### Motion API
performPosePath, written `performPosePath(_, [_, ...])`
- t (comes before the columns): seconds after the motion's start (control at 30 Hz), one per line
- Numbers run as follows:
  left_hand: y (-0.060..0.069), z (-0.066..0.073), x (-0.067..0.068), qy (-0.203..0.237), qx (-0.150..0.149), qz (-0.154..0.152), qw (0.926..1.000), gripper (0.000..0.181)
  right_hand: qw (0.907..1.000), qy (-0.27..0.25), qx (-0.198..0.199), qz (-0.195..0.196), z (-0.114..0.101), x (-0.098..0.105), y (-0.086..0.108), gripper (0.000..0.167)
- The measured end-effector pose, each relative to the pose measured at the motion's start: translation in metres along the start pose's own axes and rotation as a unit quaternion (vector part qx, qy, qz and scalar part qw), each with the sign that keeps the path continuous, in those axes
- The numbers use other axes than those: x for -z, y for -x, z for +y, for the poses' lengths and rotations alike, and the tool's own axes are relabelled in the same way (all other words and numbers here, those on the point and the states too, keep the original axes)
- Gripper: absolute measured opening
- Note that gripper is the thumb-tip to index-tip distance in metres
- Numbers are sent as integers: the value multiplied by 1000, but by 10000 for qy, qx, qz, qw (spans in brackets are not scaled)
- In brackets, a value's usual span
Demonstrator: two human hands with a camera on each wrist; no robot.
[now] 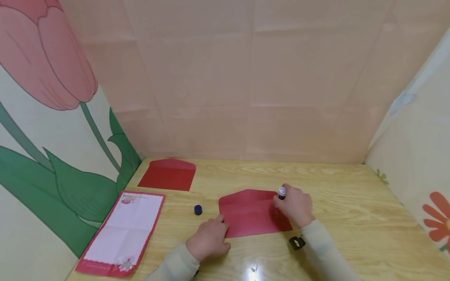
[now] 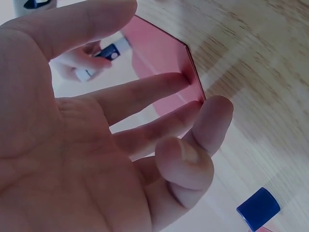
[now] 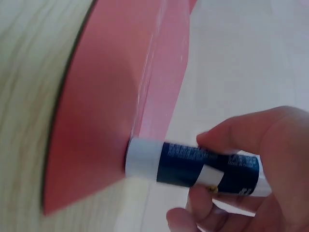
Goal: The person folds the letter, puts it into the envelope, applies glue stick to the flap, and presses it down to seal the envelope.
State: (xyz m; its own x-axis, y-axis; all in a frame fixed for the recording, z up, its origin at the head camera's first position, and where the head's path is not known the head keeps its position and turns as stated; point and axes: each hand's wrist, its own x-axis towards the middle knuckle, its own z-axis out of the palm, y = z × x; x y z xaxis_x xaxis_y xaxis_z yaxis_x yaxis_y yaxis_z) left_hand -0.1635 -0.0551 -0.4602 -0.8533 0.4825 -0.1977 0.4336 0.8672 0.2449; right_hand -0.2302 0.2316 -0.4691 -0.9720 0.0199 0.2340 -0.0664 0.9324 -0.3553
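Right hand (image 1: 295, 205) has its fingers and thumb wrapped round a glue stick (image 3: 207, 169), so that one's properly clamped. The stick is white at both ends with a dark blue label round the middle, and it's pretty much upright, one white end pointing up. In the right wrist view the other end meets a red envelope (image 1: 254, 218), right by the crease of the flap and close to the envelope's right side. You can see thin shiny streaks running along that crease too.

Left hand (image 1: 209, 239) isn't gripping anything: fingers spread apart, a couple of the tips touching the left edge of the same envelope. The envelope lies flat on the wooden table (image 1: 351, 195) between the two hands, flap unfolded on the far side.

Just beyond the left hand, off to the left of the envelope, there's a small dark blue cap (image 1: 198, 210) sitting by itself on the wood. Further back on the left lies a second red envelope (image 1: 166, 178), flap also unfolded. Nearer, along the left edge of the table, there's a white sheet (image 1: 123, 230) with a red border, fold lines across it and flowers printed at the bottom corner; the print on it is too small to read. Left wall has a big pink tulip (image 1: 66, 58), right wall a red flower (image 1: 439, 220).
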Motion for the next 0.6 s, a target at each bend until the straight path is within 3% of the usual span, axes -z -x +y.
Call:
performPosePath(0.1, [-1,-2,-1,9,-23,-5,10000,44,9996,90,-4,262,2,3,-1,20])
performPosePath(0.2, [0,-3,-1,-35,-86,64,9999,42,9995,-158,55,276,-4,2,-1,21])
performPosePath(0.4, [2,-2,0,-96,-45,27,9999,43,9888,-1312,622,-336,-49,-21,7,23])
performPosePath(0.6, [2,2,0,-285,-150,-7,9995,49,9784,-1735,835,-750,-92,-39,15,25])
